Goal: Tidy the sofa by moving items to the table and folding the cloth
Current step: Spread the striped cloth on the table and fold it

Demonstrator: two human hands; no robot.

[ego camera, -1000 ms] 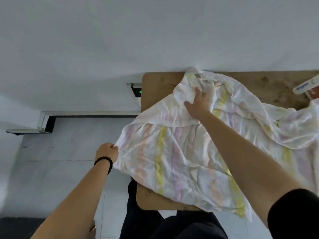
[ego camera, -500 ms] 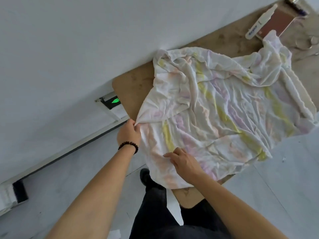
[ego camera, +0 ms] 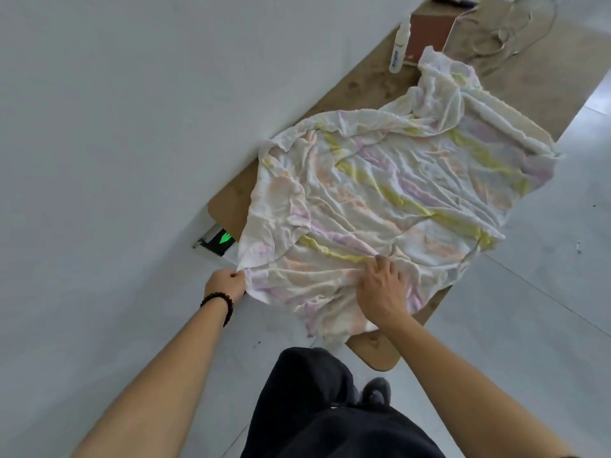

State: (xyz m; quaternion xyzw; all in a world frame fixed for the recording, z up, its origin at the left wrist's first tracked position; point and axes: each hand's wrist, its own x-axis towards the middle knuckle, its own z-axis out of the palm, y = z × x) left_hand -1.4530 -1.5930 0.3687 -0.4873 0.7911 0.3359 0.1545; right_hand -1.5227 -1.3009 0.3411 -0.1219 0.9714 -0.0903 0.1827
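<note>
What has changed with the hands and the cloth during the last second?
The right hand let go of the far part of the cloth, came back to its near edge and grips a fold there. The left hand still holds the corner.

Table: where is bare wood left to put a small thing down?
The cloth covers the middle of the table. Bare wood shows at the nearest corner past the hem, at the left corner by the wall, and along the wall before the spray bottle. The far end is crowded: bottle, brown book, cable.
</note>
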